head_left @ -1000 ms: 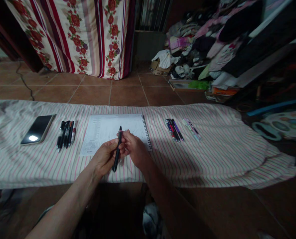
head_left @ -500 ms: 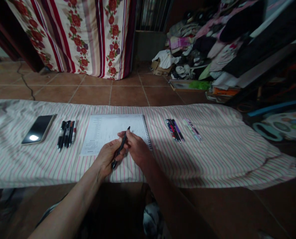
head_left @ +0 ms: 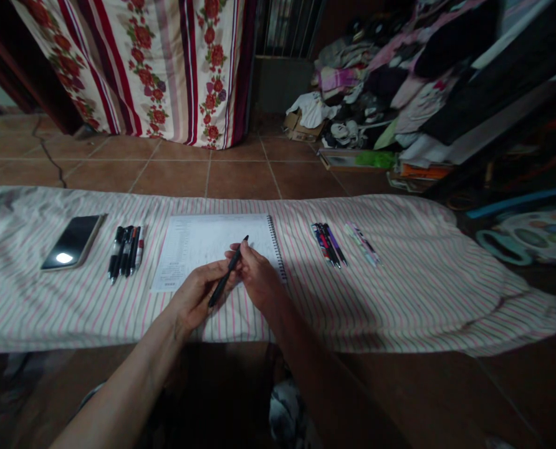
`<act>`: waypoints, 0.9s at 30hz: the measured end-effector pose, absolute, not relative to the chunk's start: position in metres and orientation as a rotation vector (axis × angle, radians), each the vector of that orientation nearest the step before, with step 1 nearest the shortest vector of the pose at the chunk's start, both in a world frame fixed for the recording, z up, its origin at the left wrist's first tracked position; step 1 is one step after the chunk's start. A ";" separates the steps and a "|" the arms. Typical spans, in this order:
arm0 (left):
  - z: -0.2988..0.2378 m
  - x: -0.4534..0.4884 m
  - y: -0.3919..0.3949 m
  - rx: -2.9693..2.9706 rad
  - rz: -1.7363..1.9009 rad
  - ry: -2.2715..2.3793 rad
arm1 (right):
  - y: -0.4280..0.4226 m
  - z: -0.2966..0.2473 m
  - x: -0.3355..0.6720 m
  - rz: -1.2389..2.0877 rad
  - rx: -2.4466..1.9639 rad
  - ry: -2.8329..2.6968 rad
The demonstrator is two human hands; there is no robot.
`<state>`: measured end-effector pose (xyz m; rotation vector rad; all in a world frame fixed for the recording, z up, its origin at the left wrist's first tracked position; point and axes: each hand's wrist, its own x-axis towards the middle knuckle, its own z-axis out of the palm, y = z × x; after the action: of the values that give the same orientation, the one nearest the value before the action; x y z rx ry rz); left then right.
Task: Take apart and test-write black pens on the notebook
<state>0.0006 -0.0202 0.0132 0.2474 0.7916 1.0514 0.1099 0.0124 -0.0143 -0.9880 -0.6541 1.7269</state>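
Note:
A black pen slants between my two hands, over the near edge of an open spiral notebook. My left hand has its fingers closed around the pen's middle from the left. From the right, my right hand pinches its upper part between thumb and fingers. Writing shows on the page but is too small to read. To the left of the notebook lies a row of several pens. On its right are a bunch of dark and purple pens and some pale, patterned pens.
A smartphone lies face up at the left, reflecting a light. Everything rests on a striped cloth over a low surface. Beyond are a tiled floor, a floral curtain and a heap of clothes.
The pen has shifted slightly up and right in my hands, and its lower end sits a little higher. Both hands stay over the notebook; the other pens have not moved.

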 end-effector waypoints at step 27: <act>0.006 0.008 -0.024 0.586 1.108 0.968 | 0.016 -0.011 0.125 1.612 -0.943 -0.935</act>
<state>0.0081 -0.0241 0.0062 0.5856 0.9684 1.1078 0.1253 0.0164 -0.0108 -0.9430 -0.9351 1.6123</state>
